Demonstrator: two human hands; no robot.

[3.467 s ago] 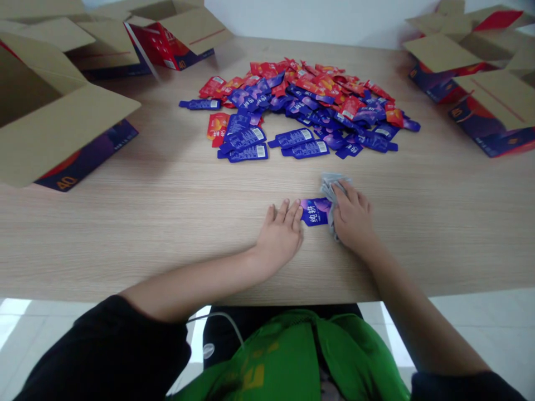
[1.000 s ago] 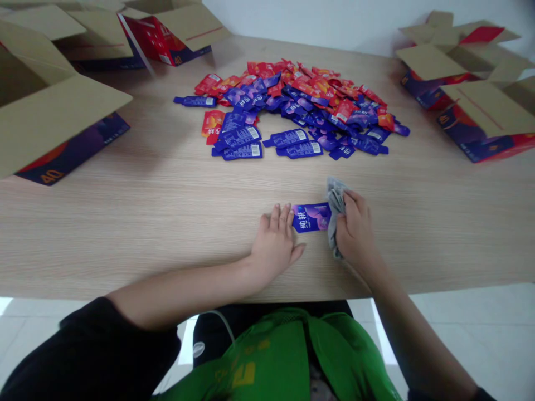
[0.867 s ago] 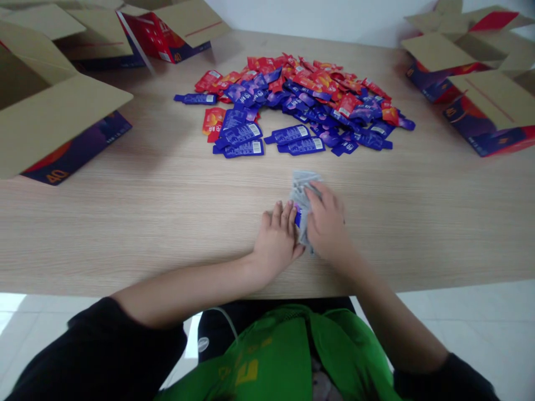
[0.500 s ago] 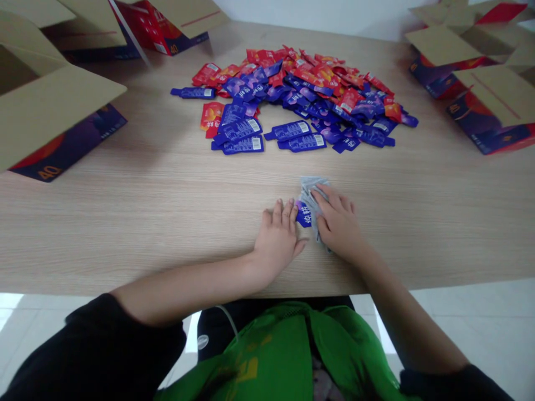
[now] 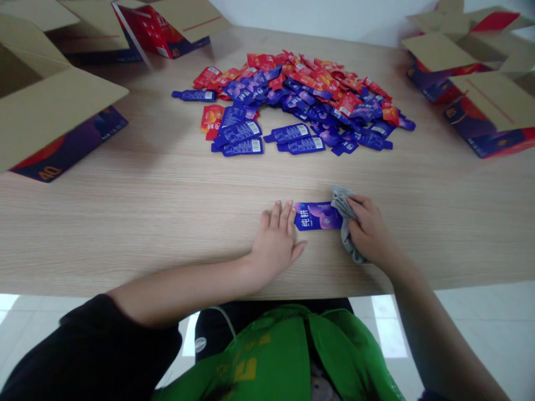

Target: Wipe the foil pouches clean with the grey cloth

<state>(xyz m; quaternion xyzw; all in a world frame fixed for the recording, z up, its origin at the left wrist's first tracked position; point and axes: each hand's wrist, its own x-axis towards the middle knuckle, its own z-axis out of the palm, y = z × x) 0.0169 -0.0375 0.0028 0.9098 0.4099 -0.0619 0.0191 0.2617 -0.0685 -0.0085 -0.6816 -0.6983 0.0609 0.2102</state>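
A purple-blue pouch (image 5: pixel 318 216) with white characters lies flat on the table near its front edge. My left hand (image 5: pixel 277 236) rests on the tabletop, fingers stretched out, the fingertips touching the pouch's narrow left end. At the pouch's right end, my right hand (image 5: pixel 371 231) is closed on a bunched grey cloth (image 5: pixel 348 239), which covers that end. Farther back, two purple pouches (image 5: pixel 292 132) lie side by side in front of a mixed heap of purple and red pouches (image 5: pixel 309 92).
Open cardboard boxes stand around the wooden table (image 5: pixel 175 217): a large box (image 5: pixel 75 145) at the left, another box (image 5: pixel 167 33) behind it, and more boxes (image 5: pixel 489 125) at the right. A single purple pouch (image 5: pixel 194 96) lies at the heap's left.
My right hand has moved right along the pouch with the grey cloth, so most of the pouch's front now shows. My left hand has stayed nearly in place.
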